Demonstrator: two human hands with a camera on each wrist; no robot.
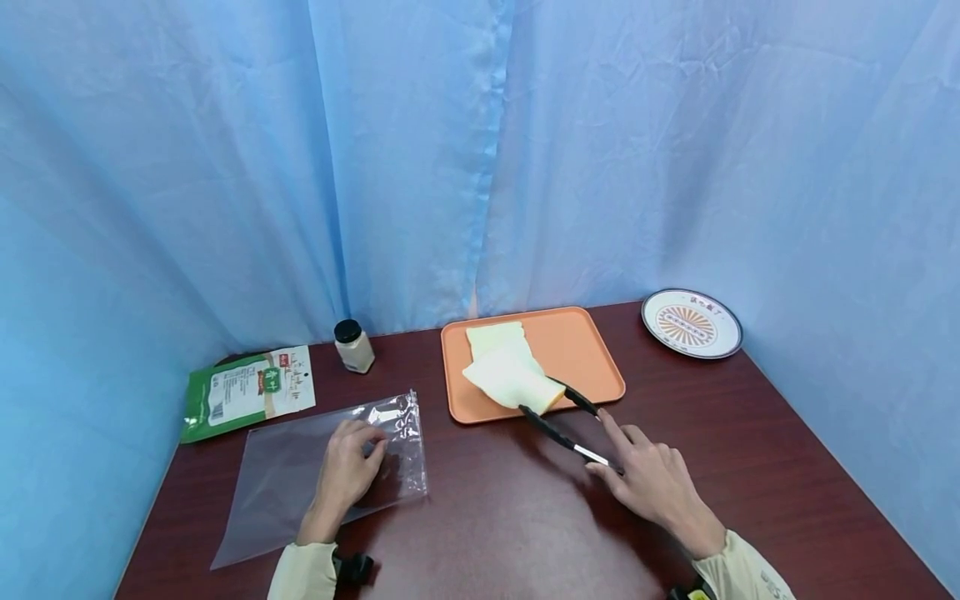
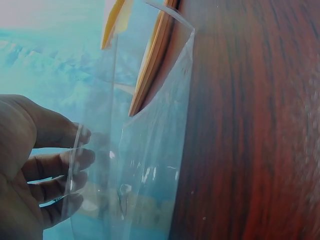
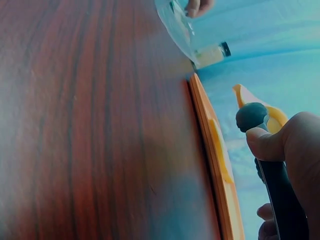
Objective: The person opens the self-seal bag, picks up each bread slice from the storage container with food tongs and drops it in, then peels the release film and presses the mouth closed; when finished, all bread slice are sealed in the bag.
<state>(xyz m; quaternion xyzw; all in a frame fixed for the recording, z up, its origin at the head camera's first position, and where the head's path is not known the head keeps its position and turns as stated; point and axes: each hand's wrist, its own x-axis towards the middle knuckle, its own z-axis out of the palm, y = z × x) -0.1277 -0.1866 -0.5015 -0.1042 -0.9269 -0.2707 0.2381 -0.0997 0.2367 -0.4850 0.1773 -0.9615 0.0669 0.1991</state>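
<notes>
My right hand (image 1: pixel 660 475) grips a pair of black-tipped tongs (image 1: pixel 590 455). The tongs' tips are around the near end of a pale bread slice (image 1: pixel 510 377), which bends and is raised over the orange tray (image 1: pixel 581 346). Another slice (image 1: pixel 497 336) lies on the tray behind it. Over at the left, my left hand (image 1: pixel 351 467) pinches the clear plastic zip bag (image 1: pixel 281 475) near its open end. In the left wrist view, the film of the bag (image 2: pixel 150 165) stands up past the fingertips (image 2: pixel 75 180); exactly which layer they hold is hard to see.
Behind the bag lies a green and white packet (image 1: pixel 247 392). A small black-lidded jar (image 1: pixel 354 346) stands between packet and tray, near the back. A patterned plate (image 1: pixel 690 323) sits at the back right corner. Blue curtains (image 1: pixel 480 167) enclose the brown table (image 1: pixel 510 525).
</notes>
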